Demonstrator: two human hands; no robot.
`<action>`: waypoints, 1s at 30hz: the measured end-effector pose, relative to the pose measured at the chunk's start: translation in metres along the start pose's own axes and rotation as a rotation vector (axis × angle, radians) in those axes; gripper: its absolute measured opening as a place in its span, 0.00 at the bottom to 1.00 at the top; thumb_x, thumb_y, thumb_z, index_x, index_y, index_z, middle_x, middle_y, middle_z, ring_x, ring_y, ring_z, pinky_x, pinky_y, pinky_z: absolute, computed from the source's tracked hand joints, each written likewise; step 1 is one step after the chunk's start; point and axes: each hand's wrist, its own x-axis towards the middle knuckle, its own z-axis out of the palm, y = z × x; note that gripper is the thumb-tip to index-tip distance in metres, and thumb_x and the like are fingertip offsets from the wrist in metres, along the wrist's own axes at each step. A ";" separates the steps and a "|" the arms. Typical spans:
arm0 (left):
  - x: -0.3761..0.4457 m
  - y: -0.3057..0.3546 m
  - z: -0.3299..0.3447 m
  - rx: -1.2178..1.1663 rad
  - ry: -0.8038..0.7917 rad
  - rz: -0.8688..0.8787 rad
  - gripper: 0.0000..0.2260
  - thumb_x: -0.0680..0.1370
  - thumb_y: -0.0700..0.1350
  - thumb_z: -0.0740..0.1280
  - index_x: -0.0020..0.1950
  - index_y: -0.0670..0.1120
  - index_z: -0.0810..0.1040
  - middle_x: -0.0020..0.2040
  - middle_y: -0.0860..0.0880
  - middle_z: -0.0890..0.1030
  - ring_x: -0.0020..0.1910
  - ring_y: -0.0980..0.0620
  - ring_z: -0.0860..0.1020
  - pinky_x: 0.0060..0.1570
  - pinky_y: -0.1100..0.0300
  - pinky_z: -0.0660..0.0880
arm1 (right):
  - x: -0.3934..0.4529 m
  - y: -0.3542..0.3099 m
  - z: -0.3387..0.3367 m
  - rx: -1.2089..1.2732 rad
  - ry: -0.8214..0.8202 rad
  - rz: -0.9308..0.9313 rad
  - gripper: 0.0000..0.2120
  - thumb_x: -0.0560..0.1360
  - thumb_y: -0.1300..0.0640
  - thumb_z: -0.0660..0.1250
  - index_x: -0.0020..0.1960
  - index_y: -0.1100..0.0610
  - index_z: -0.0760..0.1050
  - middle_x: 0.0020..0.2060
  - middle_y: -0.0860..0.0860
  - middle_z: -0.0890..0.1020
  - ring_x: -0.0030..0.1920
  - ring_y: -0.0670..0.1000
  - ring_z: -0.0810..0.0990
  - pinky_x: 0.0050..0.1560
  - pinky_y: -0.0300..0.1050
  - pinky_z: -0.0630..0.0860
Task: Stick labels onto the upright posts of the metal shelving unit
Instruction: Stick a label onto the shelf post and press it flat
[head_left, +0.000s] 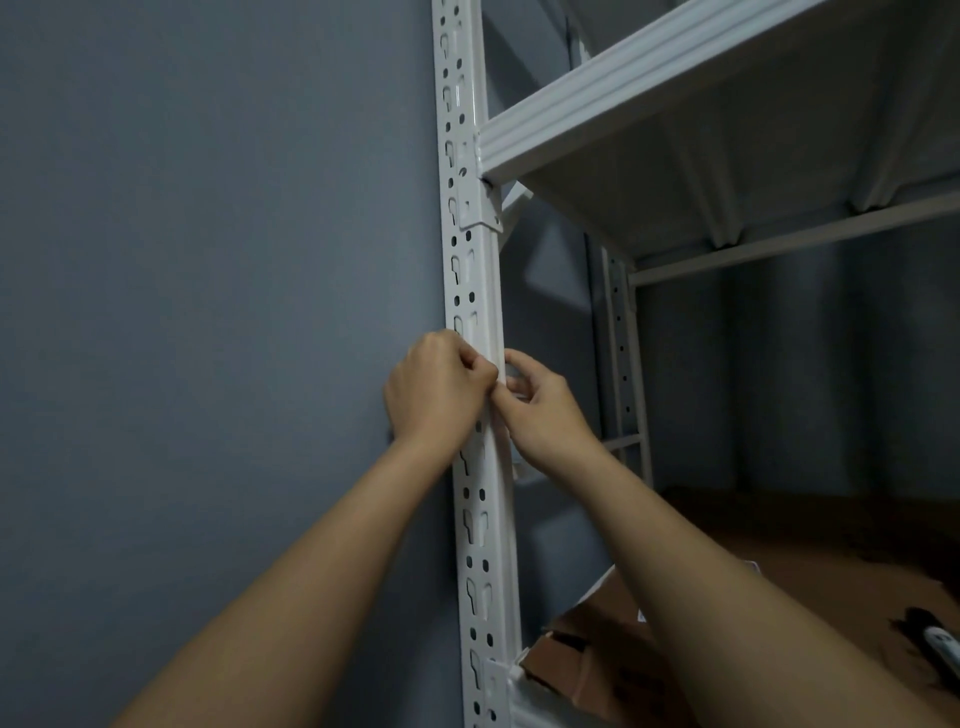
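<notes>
- The label (502, 375) is a small pale strip, barely distinct, on the front edge of the white upright post (475, 291) at mid-frame.
- Left hand (436, 392) (at nine o'clock of the label) curls its fingers and pinches it.
- Right hand (545, 410), at three o'clock, pinches it too.
- A shelf (597, 98) joins the post at twelve o'clock; cardboard (587, 649) lies at five o'clock.

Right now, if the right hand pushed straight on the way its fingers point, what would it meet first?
The front upright post: the right hand already has its fingertips at the post's edge, facing the left hand. Whether a label sits between them I cannot tell.
</notes>
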 end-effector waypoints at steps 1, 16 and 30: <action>0.001 0.000 0.000 -0.017 -0.011 -0.020 0.04 0.71 0.47 0.66 0.40 0.48 0.80 0.41 0.50 0.82 0.42 0.45 0.79 0.40 0.57 0.75 | -0.001 -0.001 0.000 -0.002 0.005 -0.004 0.14 0.78 0.65 0.60 0.59 0.52 0.76 0.43 0.51 0.83 0.41 0.51 0.81 0.46 0.43 0.77; 0.015 -0.023 -0.005 -0.349 -0.159 -0.026 0.04 0.73 0.44 0.71 0.38 0.51 0.82 0.34 0.54 0.82 0.36 0.53 0.81 0.46 0.52 0.79 | -0.004 -0.005 0.005 -0.005 0.053 0.029 0.14 0.79 0.63 0.62 0.61 0.51 0.75 0.49 0.51 0.84 0.47 0.48 0.83 0.53 0.43 0.79; 0.012 -0.011 -0.003 -0.201 -0.173 -0.063 0.08 0.72 0.44 0.64 0.37 0.45 0.81 0.31 0.49 0.82 0.37 0.47 0.81 0.44 0.51 0.79 | 0.000 0.006 0.010 -0.050 0.087 0.052 0.18 0.79 0.58 0.61 0.68 0.50 0.72 0.51 0.50 0.84 0.48 0.50 0.83 0.55 0.52 0.79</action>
